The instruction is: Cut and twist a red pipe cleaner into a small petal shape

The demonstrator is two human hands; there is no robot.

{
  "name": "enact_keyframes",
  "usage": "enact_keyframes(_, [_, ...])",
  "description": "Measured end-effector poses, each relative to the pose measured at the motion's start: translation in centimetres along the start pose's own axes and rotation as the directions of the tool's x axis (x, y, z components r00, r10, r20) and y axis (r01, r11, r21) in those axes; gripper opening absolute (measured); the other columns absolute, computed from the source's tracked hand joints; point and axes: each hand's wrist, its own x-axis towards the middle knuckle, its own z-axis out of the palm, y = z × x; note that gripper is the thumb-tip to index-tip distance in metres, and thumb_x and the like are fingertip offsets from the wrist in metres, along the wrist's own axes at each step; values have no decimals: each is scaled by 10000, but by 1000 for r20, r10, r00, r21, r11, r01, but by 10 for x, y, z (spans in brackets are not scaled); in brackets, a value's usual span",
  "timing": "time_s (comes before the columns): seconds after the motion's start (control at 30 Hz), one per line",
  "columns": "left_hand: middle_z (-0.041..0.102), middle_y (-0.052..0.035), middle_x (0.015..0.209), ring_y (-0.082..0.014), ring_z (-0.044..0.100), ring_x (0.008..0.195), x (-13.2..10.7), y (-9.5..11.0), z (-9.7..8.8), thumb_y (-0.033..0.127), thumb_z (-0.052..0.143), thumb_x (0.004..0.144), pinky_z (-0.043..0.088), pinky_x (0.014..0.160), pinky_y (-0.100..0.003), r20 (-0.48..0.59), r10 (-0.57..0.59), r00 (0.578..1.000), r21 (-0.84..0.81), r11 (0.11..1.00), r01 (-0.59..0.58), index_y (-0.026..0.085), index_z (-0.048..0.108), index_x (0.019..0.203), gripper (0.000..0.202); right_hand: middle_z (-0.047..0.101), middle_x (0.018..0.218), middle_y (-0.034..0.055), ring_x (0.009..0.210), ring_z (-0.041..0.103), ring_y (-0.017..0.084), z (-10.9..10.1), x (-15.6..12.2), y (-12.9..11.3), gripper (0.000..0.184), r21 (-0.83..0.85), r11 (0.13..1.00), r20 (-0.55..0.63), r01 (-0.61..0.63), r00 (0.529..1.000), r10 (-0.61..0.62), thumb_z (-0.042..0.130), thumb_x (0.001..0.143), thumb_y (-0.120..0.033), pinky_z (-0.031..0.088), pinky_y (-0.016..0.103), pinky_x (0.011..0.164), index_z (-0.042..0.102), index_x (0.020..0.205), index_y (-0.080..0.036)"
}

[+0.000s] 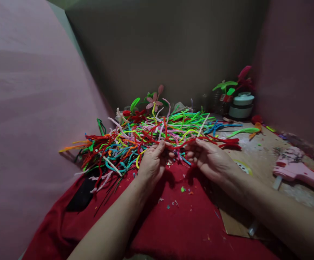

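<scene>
red pipe cleaner (179, 146) between both hands (153, 163) (211, 160)

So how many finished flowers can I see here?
3: a pink flower and a red flower behind the pile of pipe cleaners, and a magenta flower above the white pot at right. Others may be hidden.

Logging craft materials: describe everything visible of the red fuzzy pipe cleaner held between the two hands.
The red fuzzy pipe cleaner is a thin, soft-looking stem, slightly bent, held roughly level. The left hand and right hand pinch it with their fingertips, in front of the heap of many-coloured pipe cleaners, above the red cloth.
</scene>
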Motion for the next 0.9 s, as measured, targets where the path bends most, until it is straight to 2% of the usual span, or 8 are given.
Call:
enact_keyframes(0.1, [582, -1, 512, -97, 539, 446, 2, 0, -5, 340, 686, 707, 410, 441, -194, -32, -6, 999, 21, 1000, 7, 122, 598, 712, 235, 674, 660, 33, 608, 607, 141, 0, 2, -4, 134, 22, 1000, -41, 21, 999, -20, 534, 737, -171, 480, 289, 642, 654, 679, -177])
enact_keyframes(0.17, [598, -18, 507, -100, 535, 423, 2, -1, -7, 345, 662, 731, 410, 432, -193, -23, -26, 999, 47, 999, 27, 120, 596, 730, 235, 681, 695, 34, 668, 627, 158, 1, 1, -3, 165, 14, 1000, 14, 3, 1000, -3, 537, 667, -99, 486, 303, 686, 667, 732, -178])
enact_keyframes(0.27, [622, -35, 529, -96, 535, 408, 2, -2, -8, 350, 638, 753, 419, 433, -188, -9, -39, 999, 59, 997, 40, 119, 593, 746, 235, 696, 764, 38, 723, 642, 161, 3, -4, -1, 312, -19, 1000, 110, 5, 994, -3, 556, 603, -15, 485, 297, 735, 680, 840, -175])
enact_keyframes(0.33, [625, -38, 535, -93, 541, 416, 2, -2, -8, 347, 635, 756, 427, 437, -184, -5, -50, 999, 57, 997, 50, 115, 597, 747, 235, 704, 807, 41, 737, 645, 153, 3, -5, 0, 257, -32, 999, 147, 34, 989, -29, 601, 672, -66, 483, 294, 758, 680, 887, -183])
enact_keyframes(0.4, [619, -38, 533, -94, 554, 438, 2, -3, -8, 330, 633, 759, 431, 438, -176, -5, -64, 998, 45, 997, 64, 107, 602, 734, 226, 707, 837, 44, 762, 648, 151, 2, -5, -1, 142, -32, 998, 167, 61, 984, -55, 612, 761, -190, 483, 299, 781, 684, 883, -183])
enact_keyframes(0.47, [610, -35, 527, -92, 561, 452, 2, -3, -8, 302, 624, 767, 428, 431, -168, -3, -74, 997, 35, 997, 74, 100, 606, 719, 208, 709, 848, 45, 799, 648, 152, 0, -3, -1, 137, -26, 997, 177, 77, 982, -71, 595, 803, -269, 479, 303, 810, 689, 845, -178])
enact_keyframes(0.67, [605, -26, 533, -94, 550, 432, 2, -4, -8, 260, 611, 762, 411, 387, -172, -35, -89, 995, 29, 996, 90, 105, 601, 710, 164, 706, 771, 37, 753, 648, 144, -3, 1, 1, 121, -45, 995, 156, 87, 985, -79, 641, 773, -293, 479, 306, 810, 687, 777, -182])
enact_keyframes(0.9, [554, 1, 452, -91, 506, 375, -2, -3, 0, 257, 631, 727, 377, 336, -177, -110, -68, 992, 43, 996, 73, 108, 587, 655, 171, 677, 665, 33, 564, 614, 131, -3, -3, 6, 164, -104, 994, 123, 26, 992, -13, 640, 772, -308, 493, 278, 618, 649, 689, -167])
